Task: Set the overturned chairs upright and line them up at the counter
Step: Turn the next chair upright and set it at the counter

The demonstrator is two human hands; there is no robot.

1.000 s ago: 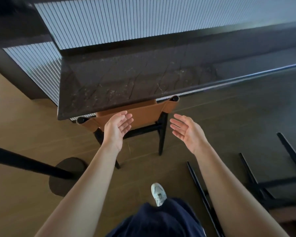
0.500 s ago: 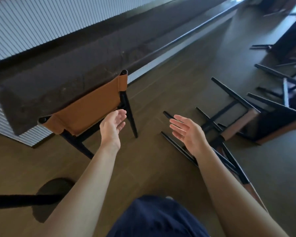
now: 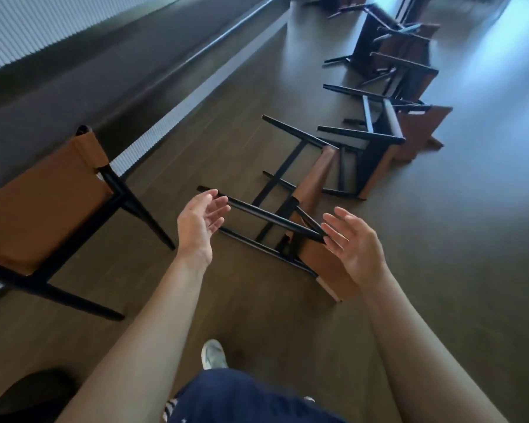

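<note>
Overturned chairs lie in a ragged row on the wooden floor [image 3: 440, 270], running away from the person beside the counter. The nearest overturned chair [image 3: 310, 186] is on its side just ahead, black legs pointing toward the counter [image 3: 74, 96] and tan seat turned away from it. A second fallen chair [image 3: 379, 154] lies just past it, their legs close together, and a third [image 3: 409, 77] and more follow further off.

A second ago both hands hung at the backrest of the upright chair [image 3: 43, 203], which stands tucked at the counter. The view has since swung right, and the hands now frame the nearest fallen chair. I judge that one chair is placed and the next lift is starting, with at least three chairs left.

The left hand [image 3: 200, 218] is spread and empty, its fingertips over the tip of the upper leg. The right hand [image 3: 355, 242] is likewise spread, palm inward, by the joint of that leg and the seat. Whether either hand touches the frame I cannot tell.

No container shows in this view. A white shoe [image 3: 213, 354] steps forward below.
</note>
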